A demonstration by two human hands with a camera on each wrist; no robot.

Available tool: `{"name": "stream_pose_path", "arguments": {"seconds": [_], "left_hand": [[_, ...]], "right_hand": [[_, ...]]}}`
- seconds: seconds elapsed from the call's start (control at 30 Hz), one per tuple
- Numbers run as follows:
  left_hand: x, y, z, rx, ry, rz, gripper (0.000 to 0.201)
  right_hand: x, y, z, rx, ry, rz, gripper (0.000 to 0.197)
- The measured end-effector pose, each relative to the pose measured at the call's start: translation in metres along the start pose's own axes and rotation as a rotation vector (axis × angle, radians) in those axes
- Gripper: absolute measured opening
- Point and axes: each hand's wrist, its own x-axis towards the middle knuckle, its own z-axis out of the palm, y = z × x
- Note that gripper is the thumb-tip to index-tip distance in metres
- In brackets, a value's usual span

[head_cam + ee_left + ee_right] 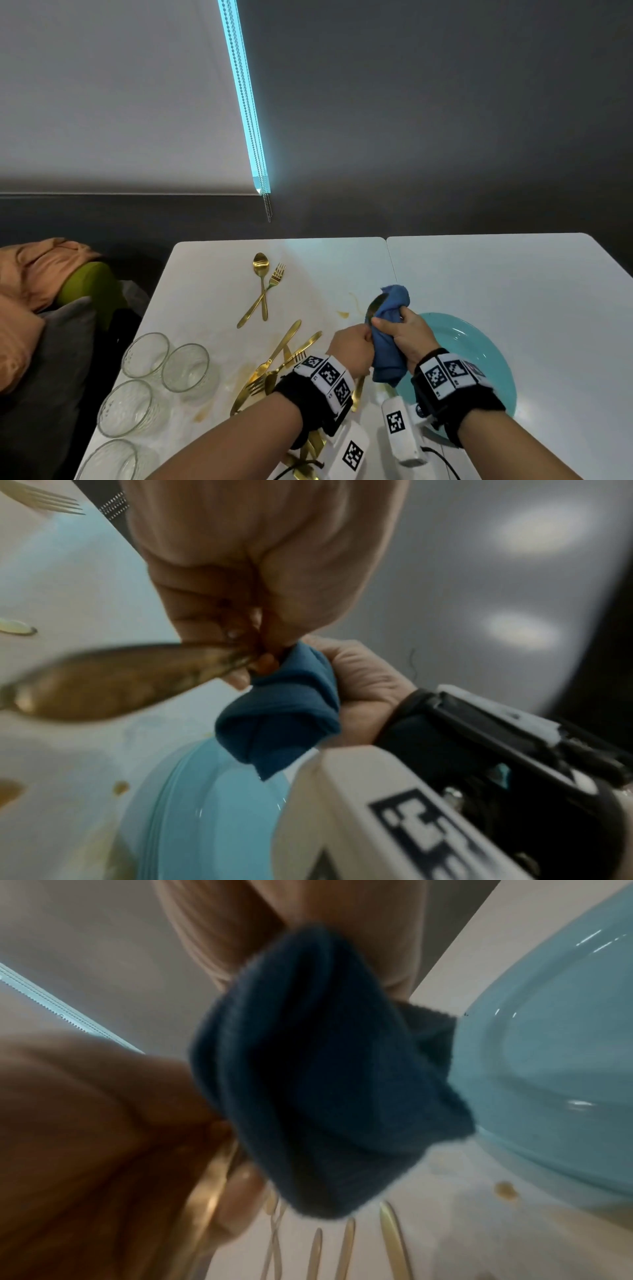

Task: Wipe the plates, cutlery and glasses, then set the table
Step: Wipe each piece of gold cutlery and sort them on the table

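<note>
Counts: four glasses (pixel 147 349) in a cluster at the table's (pixel 513 274) left near edge; one teal plate (pixel 479 359) under the right wrist; one spoon-and-fork pair (pixel 263 291) crossed at the far middle; a tangled pile of gold cutlery (pixel 274 366) by the left wrist, exact count cannot be told.

Hands: left hand (pixel 352 346) is closed around the handle of a gold spoon (pixel 376 303), held in the air above the table between pile and plate. Right hand (pixel 407 334) is closed around a blue cloth (pixel 390 339), which is wrapped against the spoon's neck; the bowl sticks out past the cloth. The left-wrist view shows the fingertips (pixel 236 634) pinching the spoon where it meets the cloth.

Edges and room: the far right half of the table is bare white surface. A seam (pixel 390 260) runs between two tabletops, just beyond the hands.

Around: brownish smears (pixel 342 313) on the table near the spoon and near the glasses. Cushions (pixel 51 274) lie off the left edge. A blind's cord (pixel 267 205) hangs on the wall behind.
</note>
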Motion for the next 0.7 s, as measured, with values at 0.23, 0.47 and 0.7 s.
{"name": "stream_pose_path", "arguments": {"seconds": [0.23,0.47,0.7], "left_hand": [[-0.008,-0.003,-0.006,-0.214,-0.151,-0.017,0.031],[-0.013,-0.008,-0.016,-0.232,-0.251,-0.070,0.028],[-0.015,-0.007,-0.012,-0.158,-0.257,-0.023,0.022]], "right_hand": [[0.012,0.000,-0.005,-0.129,0.107,0.026,0.016],[0.016,-0.006,-0.023,-0.487,0.022,-0.051,0.016],[0.012,-0.014,-0.038,-0.539,-0.079,-0.100,0.015]]}}
